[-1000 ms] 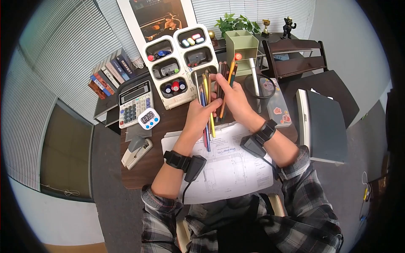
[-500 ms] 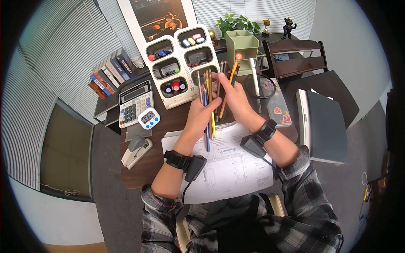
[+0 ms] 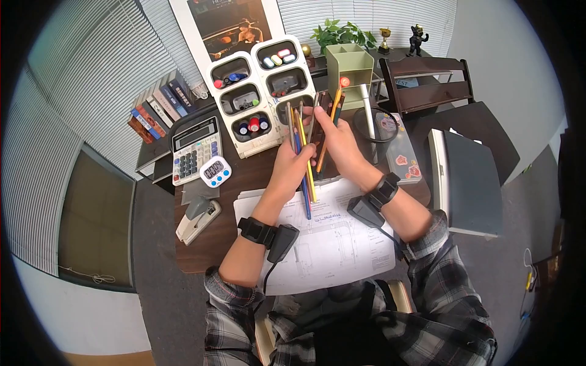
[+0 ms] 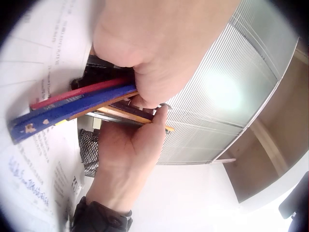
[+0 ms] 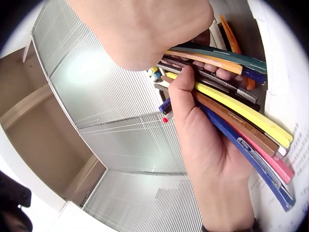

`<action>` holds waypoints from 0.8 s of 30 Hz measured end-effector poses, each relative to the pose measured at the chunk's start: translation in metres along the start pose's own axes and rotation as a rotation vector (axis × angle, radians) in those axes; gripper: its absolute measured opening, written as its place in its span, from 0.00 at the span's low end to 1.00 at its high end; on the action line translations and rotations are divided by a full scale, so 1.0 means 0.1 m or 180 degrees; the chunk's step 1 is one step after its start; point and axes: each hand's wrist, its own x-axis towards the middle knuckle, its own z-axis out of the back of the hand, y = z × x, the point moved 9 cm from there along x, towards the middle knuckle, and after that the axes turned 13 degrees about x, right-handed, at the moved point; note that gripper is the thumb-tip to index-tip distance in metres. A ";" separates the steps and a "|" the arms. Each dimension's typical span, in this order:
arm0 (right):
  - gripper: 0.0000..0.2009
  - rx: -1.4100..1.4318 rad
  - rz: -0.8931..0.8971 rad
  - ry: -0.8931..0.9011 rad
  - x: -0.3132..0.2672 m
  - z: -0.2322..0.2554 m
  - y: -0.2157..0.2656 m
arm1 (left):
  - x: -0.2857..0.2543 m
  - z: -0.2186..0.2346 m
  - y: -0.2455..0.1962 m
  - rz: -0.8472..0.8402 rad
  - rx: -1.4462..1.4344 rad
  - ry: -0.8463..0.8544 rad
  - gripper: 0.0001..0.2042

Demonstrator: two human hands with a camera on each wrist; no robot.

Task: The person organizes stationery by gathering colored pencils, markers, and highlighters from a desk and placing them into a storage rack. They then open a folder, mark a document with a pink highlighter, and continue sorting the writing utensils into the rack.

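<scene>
Both hands hold coloured pencils above the front of the desk, close together. My left hand grips a bunch, its thumb laid across them. A blue pencil, a brown pencil, a yellow pencil and a pinkish-red pencil fan out of that bunch. My right hand holds an orange pencil, a dark green pencil and some dark ones. Between the two hands the dark pencils lie close to the left thumb. Fingers hide the middles of most pencils.
Printed papers lie under the hands. Behind stands a white organizer with pens and markers in compartments, beside a green holder and a round black mesh cup. Calculator, timer and stapler sit left.
The lower ends of the left hand's pencils have swung slightly right, and the left thumb has shifted a little. The dark pencils' upper ends between the hands have moved. The right hand stays nearly in place.
</scene>
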 end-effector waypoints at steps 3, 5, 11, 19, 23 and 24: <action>0.23 0.0025 0.0080 -0.0038 0.01 0.00 0.01 | -0.03 0.00 -0.03 0.0003 -0.0079 -0.0021 0.15; 0.23 0.0016 0.0090 -0.0037 0.00 -0.01 0.02 | -0.02 0.00 -0.03 -0.0004 -0.0151 -0.0040 0.12; 0.22 -0.0188 0.0004 -0.0159 0.03 0.06 -0.01 | -0.02 0.03 -0.03 0.0035 0.0202 -0.0033 0.07; 0.24 0.0001 0.0038 -0.0108 0.06 0.06 -0.05 | -0.05 0.04 0.02 0.0247 0.0233 0.0030 0.07; 0.24 0.0014 0.0028 -0.0101 0.01 0.01 0.00 | -0.05 0.05 0.04 0.0330 0.0119 0.0037 0.10; 0.23 0.0091 0.0015 -0.0062 0.00 -0.01 0.00 | -0.04 0.06 0.06 0.0354 0.0124 0.0036 0.12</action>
